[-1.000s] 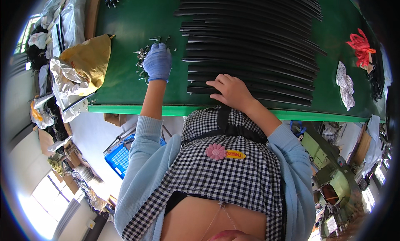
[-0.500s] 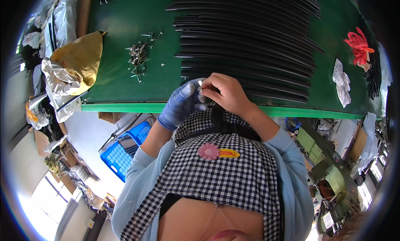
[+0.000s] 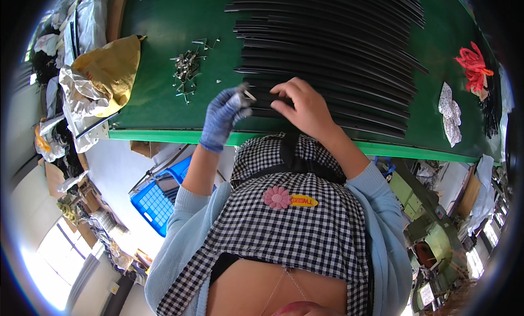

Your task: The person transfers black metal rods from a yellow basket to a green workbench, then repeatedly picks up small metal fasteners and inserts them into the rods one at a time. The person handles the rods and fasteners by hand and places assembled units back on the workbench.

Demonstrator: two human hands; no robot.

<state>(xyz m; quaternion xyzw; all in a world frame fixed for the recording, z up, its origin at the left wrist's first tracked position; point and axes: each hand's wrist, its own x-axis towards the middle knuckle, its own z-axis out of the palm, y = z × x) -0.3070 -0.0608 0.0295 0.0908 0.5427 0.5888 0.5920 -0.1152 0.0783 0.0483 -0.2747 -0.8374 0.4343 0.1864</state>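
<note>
1. Nearest, your checked apron (image 3: pixel 289 228) stood against the near edge of the green table (image 3: pixel 155 86), with a blue crate (image 3: pixel 150 204) below, to the left.
2. Your gloved left hand (image 3: pixel 219 119) was over the table's near part, its fingers pinching a small metal piece (image 3: pixel 250 95) that stuck out at the tips; blur hid its exact shape.
3. Your bare right hand (image 3: pixel 308 113) was just to the right, thumb and forefinger spread, nothing visible between them. Whether it touched the rods beneath, you could not tell from this view.
4. Half a second earlier both hands had met around the piece; now they had parted. That probably left the left hand alone carrying it and the right one free for the rods.
5. The black rods (image 3: pixel 327 56) lay in rows from beneath your right hand to the far side.
6. Farther left, the pile of bent metal pieces (image 3: pixel 186 69) lay apart from both hands.
</note>
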